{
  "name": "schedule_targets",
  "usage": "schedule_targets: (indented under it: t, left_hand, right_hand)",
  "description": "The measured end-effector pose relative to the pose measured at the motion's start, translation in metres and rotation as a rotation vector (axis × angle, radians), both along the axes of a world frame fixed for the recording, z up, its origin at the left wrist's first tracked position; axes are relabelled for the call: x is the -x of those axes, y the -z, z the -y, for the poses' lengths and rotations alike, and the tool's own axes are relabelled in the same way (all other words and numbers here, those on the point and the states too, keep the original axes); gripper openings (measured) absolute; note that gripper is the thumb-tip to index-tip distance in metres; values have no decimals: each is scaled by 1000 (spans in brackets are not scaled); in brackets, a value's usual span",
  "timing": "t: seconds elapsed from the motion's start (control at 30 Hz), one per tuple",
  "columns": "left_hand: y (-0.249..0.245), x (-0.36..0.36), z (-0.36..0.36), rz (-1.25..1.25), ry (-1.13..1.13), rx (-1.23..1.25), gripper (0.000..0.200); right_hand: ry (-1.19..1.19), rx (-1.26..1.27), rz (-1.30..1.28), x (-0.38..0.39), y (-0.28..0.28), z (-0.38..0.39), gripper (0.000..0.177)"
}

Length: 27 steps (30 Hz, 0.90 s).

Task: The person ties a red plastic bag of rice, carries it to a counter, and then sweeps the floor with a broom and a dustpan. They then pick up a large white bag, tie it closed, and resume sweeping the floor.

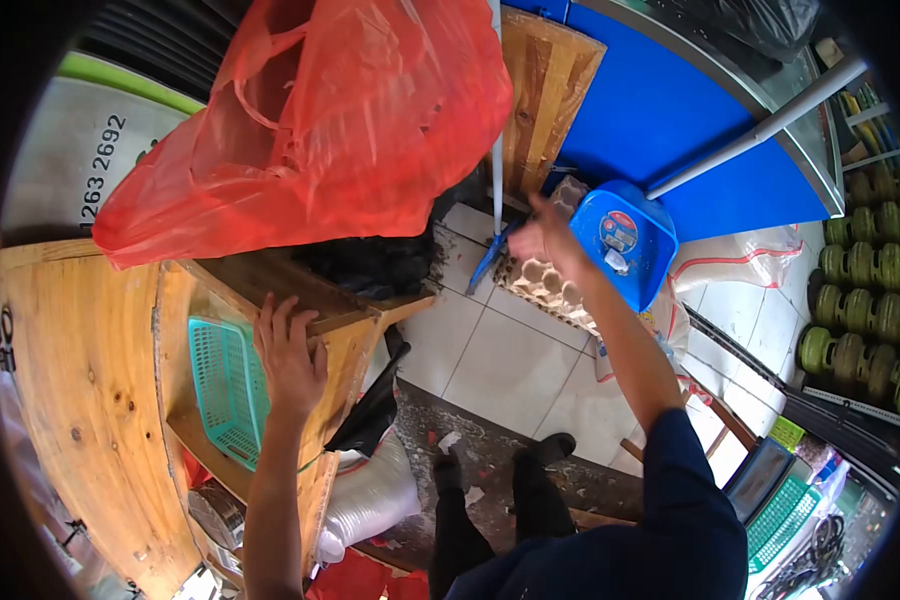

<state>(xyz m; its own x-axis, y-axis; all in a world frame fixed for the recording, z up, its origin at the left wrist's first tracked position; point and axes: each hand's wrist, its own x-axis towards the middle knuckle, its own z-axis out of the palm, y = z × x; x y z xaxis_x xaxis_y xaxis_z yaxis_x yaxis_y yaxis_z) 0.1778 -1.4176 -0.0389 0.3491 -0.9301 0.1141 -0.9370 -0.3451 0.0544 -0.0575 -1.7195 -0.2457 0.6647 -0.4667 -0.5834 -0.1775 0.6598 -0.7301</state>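
My left hand [292,362] rests with spread fingers at the edge of a wooden shelf unit [345,335], holding nothing. Just below it, a turquoise plastic basket [228,385] stands inside the unit. My right hand [550,240] reaches forward over a stack of cardboard egg trays [542,285], fingers apart, and no held thing shows in it. Left of that hand is a broom with a blue head [487,264] and a pale upright handle. Beside the wrist, a blue dustpan [655,245] with a long grey handle [755,135] holds a small white scrap.
A large red plastic bag [340,120] hangs over the upper left. White floor tiles [510,360] lie ahead of my feet. Green gas cylinders [860,265] line the right side. White sacks [735,262] lie beyond the dustpan, and a wooden board [548,90] leans by a blue panel.
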Motion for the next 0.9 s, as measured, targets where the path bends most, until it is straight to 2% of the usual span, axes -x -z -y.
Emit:
schedule_targets:
  t: [0.03,0.1,0.13,0.2,0.23,0.3,0.33,0.37,0.43,0.5,0.57,0.63,0.7,0.77,0.83,0.87,0.9]
  left_hand:
    - [0,0,-1,-3,-7,-3,40]
    - [-1,0,-1,-4,-13,-4,40]
    - [-2,0,-1,-17,-16,-10,39]
    - [-1,-2,-3,-15,-17,-7,39]
    - [-1,-3,-3,-26,-10,-10,39]
    - [0,-4,-5,-27,-8,-7,39]
    - [0,-4,-5,-27,-11,-3,39]
    - [0,-4,-7,-33,-14,4,39]
    - [-2,-4,-7,-21,-8,5,39]
    - [-3,-4,-10,-28,-2,22,39]
    - [-5,-4,-11,-32,3,46,39]
    - [-6,-4,-13,-37,1,44,38]
    - [-3,-6,-17,-39,6,87,37]
    - [-2,-8,-16,-42,17,133,37]
    - [-4,-7,-19,-81,-1,163,36]
    - [-4,-8,-22,-96,10,165,36]
    - [-3,-9,-21,-76,8,153,36]
  right_hand:
    - [135,-15,50,-29,-4,25,50]
    - [96,327,-63,-72,-19,56,54]
    - [93,331,-51,-87,-19,64,54]
    - [-61,445,-431,-109,-18,71,43]
    - [-58,452,-426,-113,-16,70,43]
    - [36,684,-443,-112,-10,59,31]
    - [142,988,-478,-113,17,61,33]
    - [138,996,-482,-109,9,53,33]
    - [72,1058,-297,-92,-17,29,38]
    - [-38,787,-461,-80,-40,4,37]
    - [-50,605,-402,-67,-61,-29,37]
    - [-63,346,-210,-51,-37,-54,33]
    - [77,-192,51,-26,-51,-91,33]
    - [22,-266,139,5,-74,-139,36]
    - [43,-543,28,27,-117,-190,43]
    - [58,-540,17,38,-118,-215,43]
    - [-29,-499,-75,53,-112,-243,50]
